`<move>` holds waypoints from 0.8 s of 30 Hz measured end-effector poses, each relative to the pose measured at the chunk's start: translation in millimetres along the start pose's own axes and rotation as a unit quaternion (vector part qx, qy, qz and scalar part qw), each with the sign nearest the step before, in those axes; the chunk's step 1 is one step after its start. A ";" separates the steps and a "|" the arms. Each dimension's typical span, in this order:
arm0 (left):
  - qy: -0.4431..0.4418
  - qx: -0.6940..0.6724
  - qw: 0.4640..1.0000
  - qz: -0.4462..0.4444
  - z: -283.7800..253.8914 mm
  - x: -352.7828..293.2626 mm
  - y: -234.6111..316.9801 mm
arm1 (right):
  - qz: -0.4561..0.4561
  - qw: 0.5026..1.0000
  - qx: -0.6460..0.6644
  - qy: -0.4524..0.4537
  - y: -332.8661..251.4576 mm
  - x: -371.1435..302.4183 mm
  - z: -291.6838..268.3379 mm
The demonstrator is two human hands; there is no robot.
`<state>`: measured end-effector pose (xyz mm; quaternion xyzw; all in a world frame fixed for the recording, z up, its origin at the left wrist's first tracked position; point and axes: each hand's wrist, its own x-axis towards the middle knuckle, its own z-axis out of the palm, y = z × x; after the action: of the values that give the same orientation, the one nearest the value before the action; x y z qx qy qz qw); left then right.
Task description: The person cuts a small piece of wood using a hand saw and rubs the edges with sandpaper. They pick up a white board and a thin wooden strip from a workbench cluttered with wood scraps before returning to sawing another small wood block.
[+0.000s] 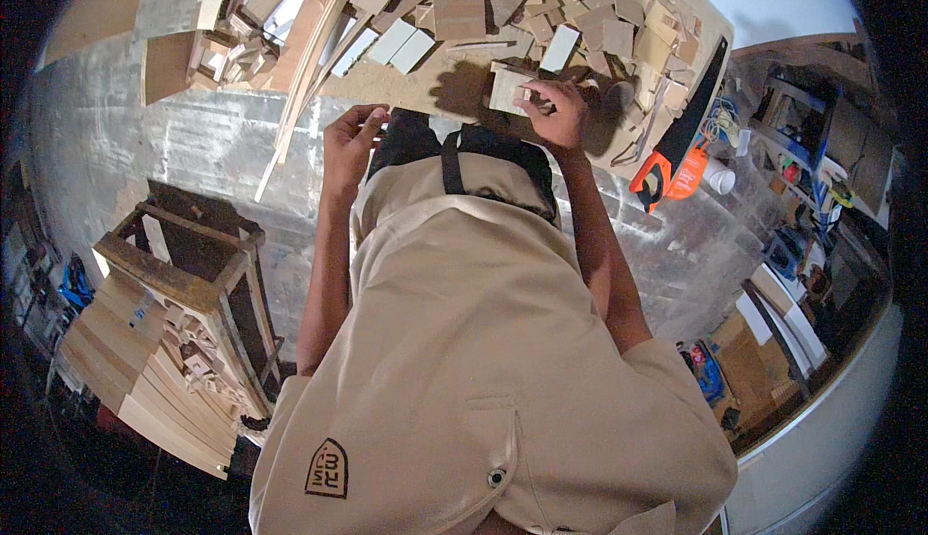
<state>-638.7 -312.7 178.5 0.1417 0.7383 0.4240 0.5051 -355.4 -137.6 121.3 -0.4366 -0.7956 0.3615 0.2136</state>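
Observation:
My right hand (559, 115) is at the near edge of the worktable, thumb and fingers pinched together. A small pale wooden piece (524, 95) shows at its fingertips, partly covered by them. Just under and left of these fingertips lies a pale wooden block (505, 90). My left hand (354, 141) hangs by the table's near edge with its fingers curled in toward the thumb; I see nothing between them. Around the block are many loose wood offcuts (459, 16), and a white-faced piece (561, 49) lies just beyond it.
Long thin strips (307, 81) stick out past the table's near edge at the left. A handsaw (681, 134) with an orange handle lies along the right edge, near an orange container (688, 173) and a white cup (717, 177). A wooden stool frame (184, 279) stands lower left.

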 end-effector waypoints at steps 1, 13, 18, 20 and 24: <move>-0.001 -0.003 1.000 0.003 -1.4 -0.2 -1.7 | 0.001 1.000 0.004 0.000 -0.3 1.1 0.0; 0.000 0.040 0.999 0.007 -13.1 0.9 -9.4 | -0.063 0.997 -0.051 0.005 2.0 4.0 3.3; 0.000 0.032 0.999 0.004 -14.6 4.1 -16.4 | -0.039 0.997 -0.068 -0.025 4.8 3.4 2.9; 0.001 0.018 1.000 0.002 -15.2 5.2 -18.7 | -0.024 0.998 -0.045 -0.037 0.5 4.9 1.5; 0.002 0.029 1.000 0.005 -16.7 7.0 -22.9 | -0.017 0.998 -0.039 -0.035 5.1 4.2 3.8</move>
<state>-651.3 -330.0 158.7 0.1596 0.7505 0.4048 0.4974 -357.3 -133.8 115.1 -0.4179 -0.8236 0.3412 0.1749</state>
